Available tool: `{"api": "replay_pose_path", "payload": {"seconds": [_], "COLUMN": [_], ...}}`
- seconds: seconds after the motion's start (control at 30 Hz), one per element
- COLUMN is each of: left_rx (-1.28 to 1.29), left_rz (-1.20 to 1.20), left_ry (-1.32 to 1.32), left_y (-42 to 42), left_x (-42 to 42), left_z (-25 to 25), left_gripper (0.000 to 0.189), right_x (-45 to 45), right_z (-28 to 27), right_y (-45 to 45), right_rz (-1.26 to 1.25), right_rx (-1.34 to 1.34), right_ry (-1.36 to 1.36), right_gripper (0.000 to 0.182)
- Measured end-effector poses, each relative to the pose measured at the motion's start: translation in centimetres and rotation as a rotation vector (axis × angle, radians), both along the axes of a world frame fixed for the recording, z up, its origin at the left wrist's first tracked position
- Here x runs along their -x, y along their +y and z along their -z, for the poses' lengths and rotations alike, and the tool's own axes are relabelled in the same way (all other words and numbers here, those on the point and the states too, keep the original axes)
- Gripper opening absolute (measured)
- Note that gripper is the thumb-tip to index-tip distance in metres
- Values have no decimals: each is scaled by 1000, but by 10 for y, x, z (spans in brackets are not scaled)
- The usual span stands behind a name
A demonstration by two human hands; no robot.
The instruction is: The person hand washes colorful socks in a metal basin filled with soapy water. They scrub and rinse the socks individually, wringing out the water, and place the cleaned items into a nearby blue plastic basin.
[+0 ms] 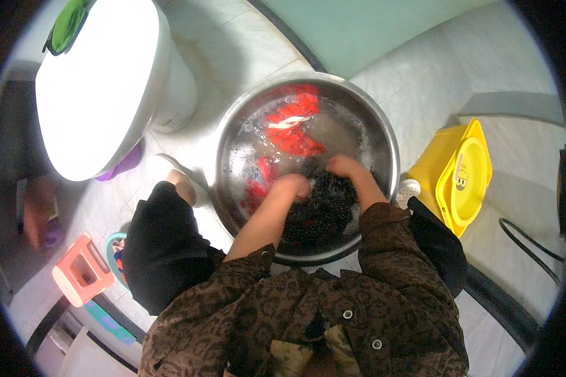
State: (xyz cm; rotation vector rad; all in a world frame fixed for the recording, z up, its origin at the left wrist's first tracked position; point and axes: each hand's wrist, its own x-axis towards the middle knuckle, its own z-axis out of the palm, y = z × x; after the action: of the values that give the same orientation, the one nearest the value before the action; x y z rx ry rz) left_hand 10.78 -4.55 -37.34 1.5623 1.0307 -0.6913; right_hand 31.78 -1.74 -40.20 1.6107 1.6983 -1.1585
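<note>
A wide metal basin of cloudy, sudsy water stands between my feet. Both my hands are down in it at the dark cloth in its near half. My left hand is closed at the cloth's upper left edge, its fingers mostly hidden. At the upper right edge is my right hand, fingertips bent down under cloth or water and hidden. Beyond them floats a bunched red cloth with a white strip across it. More red cloth lies at the basin's left side, left of my left wrist.
A large white tub or bin with a green cloth on it stands at the upper left. A yellow lidded bin is at right, near a dark hose. A pink plastic stool and a teal basin are lower left.
</note>
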Motion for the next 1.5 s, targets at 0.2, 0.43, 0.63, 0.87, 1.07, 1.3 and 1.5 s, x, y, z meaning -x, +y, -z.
{"api": "replay_pose_path", "payload": {"seconds": [0.2, 0.43, 0.63, 0.87, 1.07, 1.3, 1.5], "left_rx": [-270, 484, 885, 198, 659, 491, 669], "left_rz": [-459, -1790, -1941, -1653, -2133, -2202, -2112], "left_ry": [53, -517, -988, -1242, -1140, -955, -959], "left_y": [55, 60, 61, 43, 65, 83, 56], "left_x": [14, 59, 54, 41, -1, 31, 56], "left_z": [-27, 26, 5, 71, 37, -31, 20], "left_gripper": [46, 60, 66, 46, 39, 61, 62], "right_x": [4, 90, 147, 179, 141, 10, 82], "right_z": [8, 47, -42, -153, -59, 12, 10], "right_y": [81, 107, 45, -5, 66, 77, 70], "right_rz": [673, 979, 859, 220, 538, 647, 773], "right_rx": [-585, -759, -503, -808, -870, -602, -665], "right_ry": [351, 497, 965, 610, 201, 146, 309], "right_gripper": [46, 64, 23, 35, 37, 45, 45]}}
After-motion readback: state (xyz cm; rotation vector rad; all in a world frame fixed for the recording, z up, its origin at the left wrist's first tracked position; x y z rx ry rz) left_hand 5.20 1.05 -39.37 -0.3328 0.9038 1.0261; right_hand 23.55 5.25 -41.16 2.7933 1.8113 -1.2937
